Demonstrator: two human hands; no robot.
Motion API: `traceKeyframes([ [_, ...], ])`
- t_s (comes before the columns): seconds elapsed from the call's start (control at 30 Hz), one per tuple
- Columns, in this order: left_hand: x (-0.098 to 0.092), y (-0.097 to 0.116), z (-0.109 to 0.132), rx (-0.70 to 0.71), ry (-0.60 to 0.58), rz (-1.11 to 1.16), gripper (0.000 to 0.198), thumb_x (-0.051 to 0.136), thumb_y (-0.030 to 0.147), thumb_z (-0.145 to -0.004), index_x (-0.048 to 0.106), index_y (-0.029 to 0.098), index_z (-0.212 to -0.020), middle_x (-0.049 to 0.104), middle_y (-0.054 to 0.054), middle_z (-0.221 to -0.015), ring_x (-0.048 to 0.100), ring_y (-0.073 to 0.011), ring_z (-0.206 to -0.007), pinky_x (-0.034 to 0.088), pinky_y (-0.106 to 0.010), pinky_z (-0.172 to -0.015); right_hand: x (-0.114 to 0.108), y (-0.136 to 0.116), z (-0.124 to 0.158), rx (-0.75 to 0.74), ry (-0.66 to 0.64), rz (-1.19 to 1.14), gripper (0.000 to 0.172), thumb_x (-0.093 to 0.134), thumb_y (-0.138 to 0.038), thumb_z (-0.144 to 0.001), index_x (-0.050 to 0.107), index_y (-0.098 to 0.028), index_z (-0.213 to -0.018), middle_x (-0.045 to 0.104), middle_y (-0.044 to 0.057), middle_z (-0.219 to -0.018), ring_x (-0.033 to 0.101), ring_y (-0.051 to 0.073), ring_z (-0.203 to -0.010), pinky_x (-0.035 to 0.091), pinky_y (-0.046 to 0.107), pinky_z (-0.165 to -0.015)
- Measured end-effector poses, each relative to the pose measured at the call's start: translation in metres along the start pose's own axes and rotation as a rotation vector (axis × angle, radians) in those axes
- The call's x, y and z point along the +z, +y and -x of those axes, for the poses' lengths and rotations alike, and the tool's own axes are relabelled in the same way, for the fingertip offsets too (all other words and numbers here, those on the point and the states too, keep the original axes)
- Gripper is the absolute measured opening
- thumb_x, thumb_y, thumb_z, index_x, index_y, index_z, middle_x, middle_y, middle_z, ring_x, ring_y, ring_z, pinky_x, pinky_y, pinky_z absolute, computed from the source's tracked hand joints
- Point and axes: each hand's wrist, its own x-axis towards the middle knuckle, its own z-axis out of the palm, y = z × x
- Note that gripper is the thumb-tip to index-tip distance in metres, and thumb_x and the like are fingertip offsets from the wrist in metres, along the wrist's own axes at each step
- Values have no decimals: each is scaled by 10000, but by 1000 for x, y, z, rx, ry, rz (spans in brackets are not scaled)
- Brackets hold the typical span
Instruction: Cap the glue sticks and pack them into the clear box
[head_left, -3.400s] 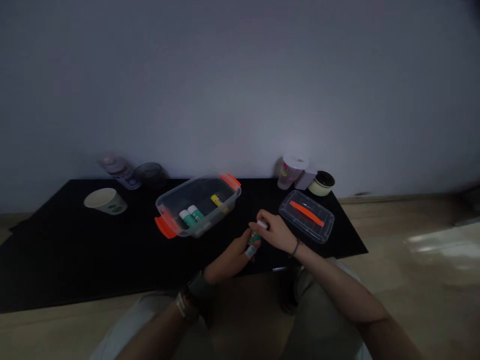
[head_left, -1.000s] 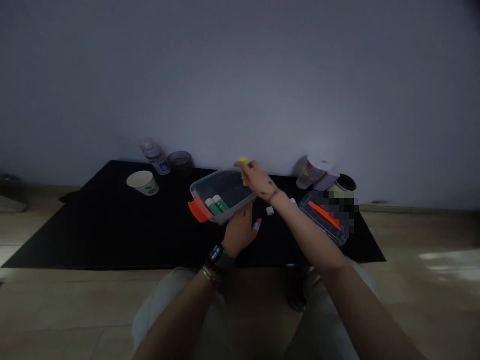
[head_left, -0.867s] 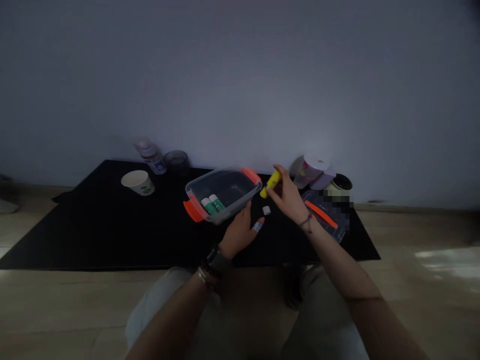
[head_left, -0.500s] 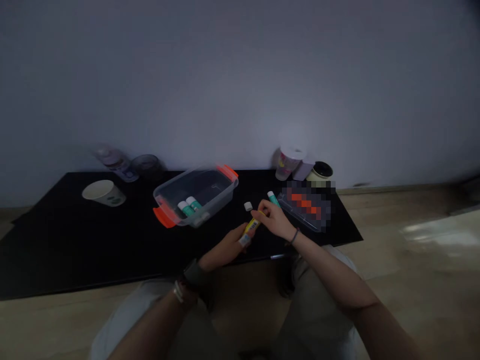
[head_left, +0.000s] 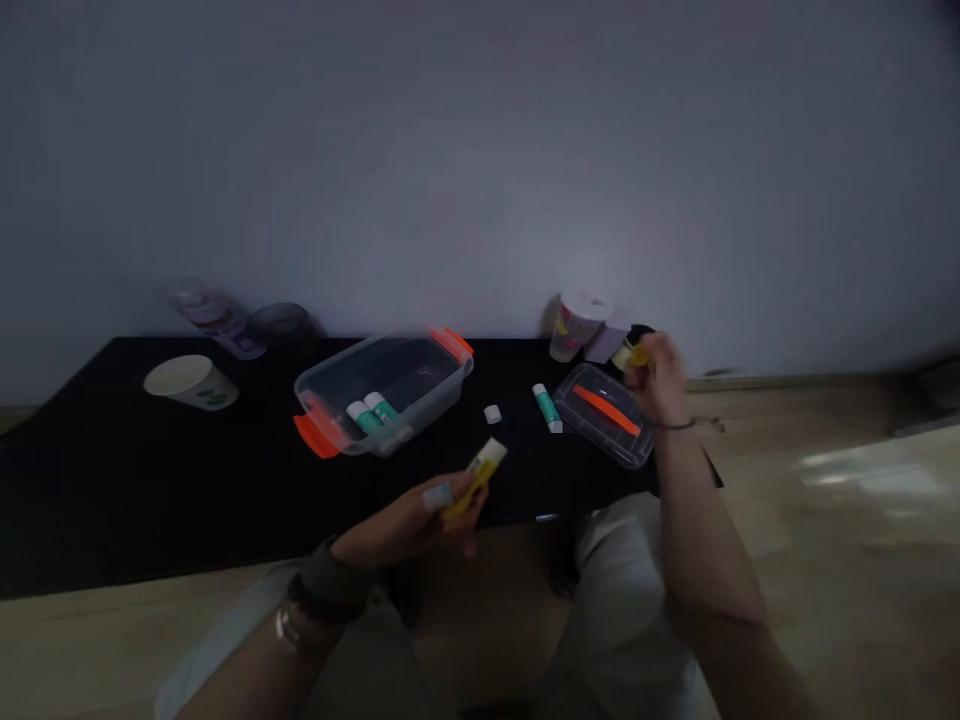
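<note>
My left hand (head_left: 409,515) is closed around a yellow glue stick (head_left: 474,478) with its cap off, tip pointing up and right, above the near edge of the black mat (head_left: 135,480). My right hand (head_left: 654,378) is raised at the right, above the clear lid with the orange strip (head_left: 609,415), pinching a small yellow cap (head_left: 636,355); it is motion-blurred. A green glue stick (head_left: 546,406) and a small white cap (head_left: 492,413) lie on the mat between the hands. A clear bin with orange handles (head_left: 386,390) holds two green glue sticks (head_left: 366,413).
A paper cup (head_left: 191,380), a tipped bottle (head_left: 217,318) and a dark jar (head_left: 281,325) stand at the mat's back left. A plastic cup (head_left: 576,325) and a dark-rimmed bowl stand by the wall at the right. Wooden floor surrounds the mat.
My right hand took the yellow glue stick from the bin and brought it to my left hand. The cap came off; my right hand has swung out right with it.
</note>
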Motion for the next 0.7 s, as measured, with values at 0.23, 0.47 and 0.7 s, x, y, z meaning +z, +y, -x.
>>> traceKeyframes([
  [0.23, -46, -21, -56, -255, 622, -949, 285, 324, 357, -1022, 510, 150, -1086, 651, -85, -881, 670, -212, -792, 515, -336, -743, 94, 48, -2, 128, -556, 785, 219, 516, -279, -987, 686, -211, -1106, 692, 76, -1057, 665, 174, -936, 468, 264, -801],
  [0.47, -48, -22, -66, -299, 821, -1534, 323, 410, 337, -1010, 535, 104, -1194, 626, -178, -1198, 685, -298, -1034, 523, -358, -826, 101, 31, -10, 136, -326, 927, 378, 409, -261, -1025, 559, -177, -1362, 639, 145, -1253, 662, 230, -1057, 497, 314, -868],
  [0.7, -60, -21, -81, -245, 880, -1641, 395, 458, 356, -998, 545, 91, -1278, 613, -199, -1216, 698, -294, -994, 548, -341, -761, 166, -59, -69, -483, -243, 603, 322, 436, -278, -1036, 617, -152, -1271, 660, 120, -1235, 602, 210, -1156, 460, 369, -1042],
])
